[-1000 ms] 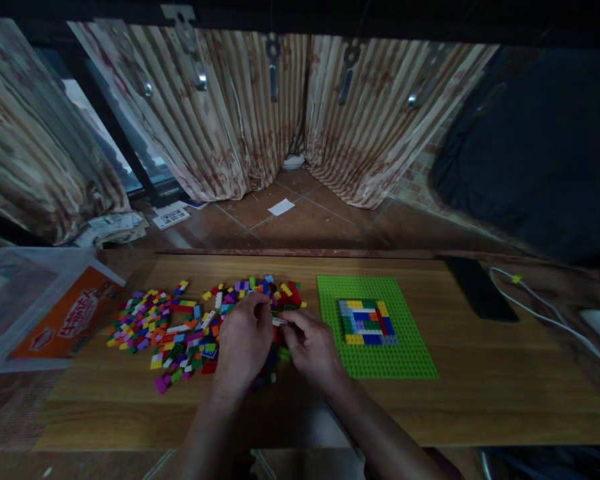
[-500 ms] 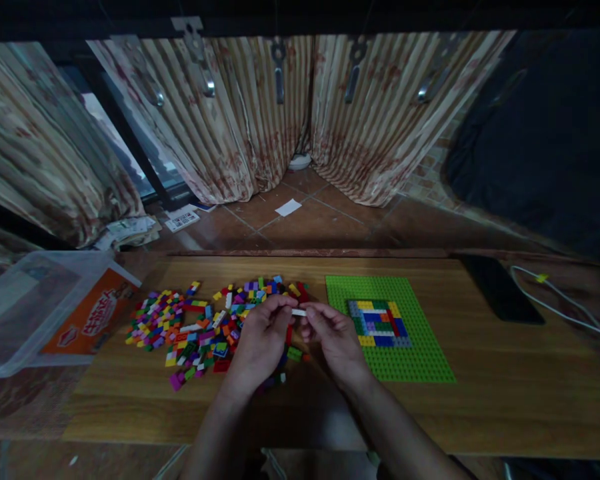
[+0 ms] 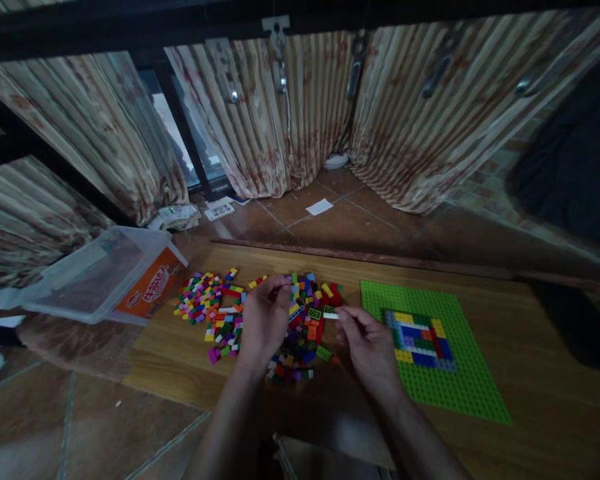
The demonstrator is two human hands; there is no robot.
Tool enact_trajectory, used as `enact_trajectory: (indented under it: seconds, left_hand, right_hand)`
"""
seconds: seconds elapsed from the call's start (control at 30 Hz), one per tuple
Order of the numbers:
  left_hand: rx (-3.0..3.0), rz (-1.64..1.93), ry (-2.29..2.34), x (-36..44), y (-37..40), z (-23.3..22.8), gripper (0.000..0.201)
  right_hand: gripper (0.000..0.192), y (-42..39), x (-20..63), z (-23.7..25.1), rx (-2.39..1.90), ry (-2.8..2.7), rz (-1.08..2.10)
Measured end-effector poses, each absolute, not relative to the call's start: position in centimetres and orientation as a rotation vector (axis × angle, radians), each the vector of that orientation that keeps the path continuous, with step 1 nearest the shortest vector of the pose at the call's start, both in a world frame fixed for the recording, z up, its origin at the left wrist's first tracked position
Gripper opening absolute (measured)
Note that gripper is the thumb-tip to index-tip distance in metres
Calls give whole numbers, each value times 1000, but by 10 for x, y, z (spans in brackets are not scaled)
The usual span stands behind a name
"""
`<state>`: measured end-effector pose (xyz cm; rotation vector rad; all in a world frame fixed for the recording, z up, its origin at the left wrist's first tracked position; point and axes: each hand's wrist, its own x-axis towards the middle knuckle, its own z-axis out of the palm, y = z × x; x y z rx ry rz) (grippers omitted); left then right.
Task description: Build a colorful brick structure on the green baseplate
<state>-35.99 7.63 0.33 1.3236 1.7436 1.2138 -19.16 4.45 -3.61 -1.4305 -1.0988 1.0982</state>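
Observation:
My right hand (image 3: 373,343) pinches a small white brick (image 3: 331,316) between thumb and fingertips, holding it out over the right edge of a loose pile of coloured bricks (image 3: 307,357). Above the middle of the pile is my left hand (image 3: 264,323), its fingers curled and thumb and index slightly apart, with nothing visible between them. To the right of my right hand lies a green baseplate (image 3: 473,373). A flat multicoloured block of bricks (image 3: 420,340) is fixed on it, with yellow, blue, white, red, green and grey pieces.
A clear plastic bin (image 3: 95,267) with an orange label stands off the left end of the wooden table (image 3: 180,380). A dark flat object (image 3: 570,327) lies at the right. Striped curtains (image 3: 260,133) hang behind, and a white paper (image 3: 320,207) lies on the tiled floor.
My hands have moved apart; the left has come off the white brick, which stays in my right hand. The camera view has turned, shifting the scene rightward and tilting it.

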Motion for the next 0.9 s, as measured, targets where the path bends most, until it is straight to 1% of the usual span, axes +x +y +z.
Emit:
enact_trajectory:
  seconds: [0.07, 0.23, 0.43, 0.6, 0.83, 0.9]
  left_hand:
    - [1323, 1190, 1861, -375, 80, 4, 21]
    - [1476, 700, 2233, -408, 79, 12, 22]
    - [1578, 384, 2242, -417, 75, 11, 14]
    - [1628, 313, 2272, -414, 76, 8, 19]
    - [1818, 330, 2213, -402, 76, 6, 38]
    - [1874, 317, 2200, -399, 77, 4, 39]
  right_hand:
    - [41, 45, -192, -37, -1434, -1112, 1084]
    - [41, 45, -187, -40, -1520, -1268, 972]
    - [38, 46, -183, -42, -1657, -1535, 713]
    - [34, 45, -183, -41, -1651, -1731, 572]
    - [33, 45, -182, -43, -1642, -1773, 579]
    - [33, 45, -182, -43, -1635, -1771, 578]
